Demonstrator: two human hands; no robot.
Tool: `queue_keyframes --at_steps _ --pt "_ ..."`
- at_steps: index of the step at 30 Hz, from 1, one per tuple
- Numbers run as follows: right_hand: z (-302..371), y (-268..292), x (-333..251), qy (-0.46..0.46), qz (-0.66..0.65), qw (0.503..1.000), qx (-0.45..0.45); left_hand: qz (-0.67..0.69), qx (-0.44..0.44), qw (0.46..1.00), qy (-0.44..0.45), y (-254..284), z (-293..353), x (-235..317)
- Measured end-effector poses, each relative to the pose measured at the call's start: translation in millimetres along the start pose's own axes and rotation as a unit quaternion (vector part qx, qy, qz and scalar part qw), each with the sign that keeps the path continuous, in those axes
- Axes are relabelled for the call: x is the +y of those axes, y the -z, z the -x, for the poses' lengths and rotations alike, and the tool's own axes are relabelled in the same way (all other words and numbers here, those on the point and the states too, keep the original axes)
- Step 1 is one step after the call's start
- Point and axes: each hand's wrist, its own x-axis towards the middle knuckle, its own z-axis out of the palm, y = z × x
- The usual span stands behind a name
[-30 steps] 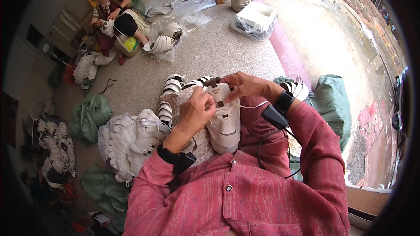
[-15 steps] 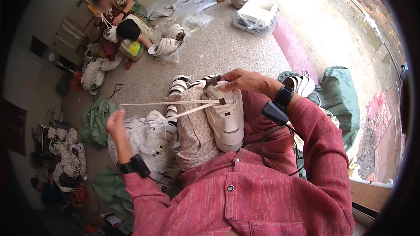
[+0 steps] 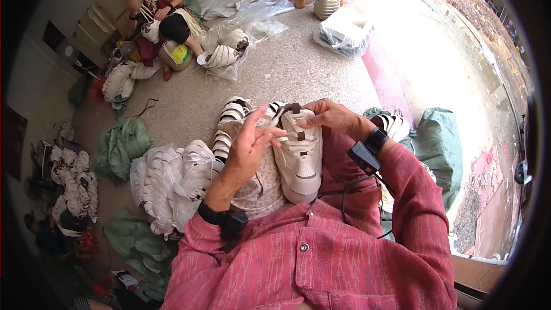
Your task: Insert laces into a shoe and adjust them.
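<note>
A cream and white sneaker (image 3: 301, 166) with dark brown patches rests on my lap, its toe toward me. My right hand (image 3: 333, 117) grips its upper end at the tongue and collar, thumb on top and fingers behind. My left hand (image 3: 249, 146) is at the shoe's left edge, fingertips close to the lace holes. A pale flat shoelace (image 3: 283, 138) runs between those fingertips and the eyelets; the index finger points upward. Beneath the shoe, a patterned cloth (image 3: 261, 181) covers my left thigh.
Stacked white shoes in clear plastic (image 3: 172, 181) lie left of my legs, beside green sacks (image 3: 121, 143). Another green sack (image 3: 439, 146) with shoes stands right. A co-worker (image 3: 163, 14) sits far left, handling a shoe. A plastic-wrapped white box (image 3: 344, 31) sits ahead.
My left hand has come in from the far left to the shoe, and the lace that was stretched taut is now slack. My right hand has shifted slightly on the shoe's upper end.
</note>
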Motion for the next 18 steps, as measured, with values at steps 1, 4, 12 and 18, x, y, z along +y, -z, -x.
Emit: queue_keyframes --at_steps 1,4,12,18 --pt "0 2 1 -0.001 0.0 1.0 0.002 0.003 -0.033 0.999 0.008 -3 -4 -4" --pt "-2 5 3 -0.01 0.005 1.0 0.001 0.006 -0.059 0.998 0.028 -7 -14 -26" --pt "-6 10 13 0.01 -0.003 1.0 0.002 -0.181 0.037 0.979 -0.08 -28 -15 -45" --pt "-3 7 8 -0.006 0.001 1.0 0.002 -0.198 0.052 0.978 0.023 -31 -13 -40"
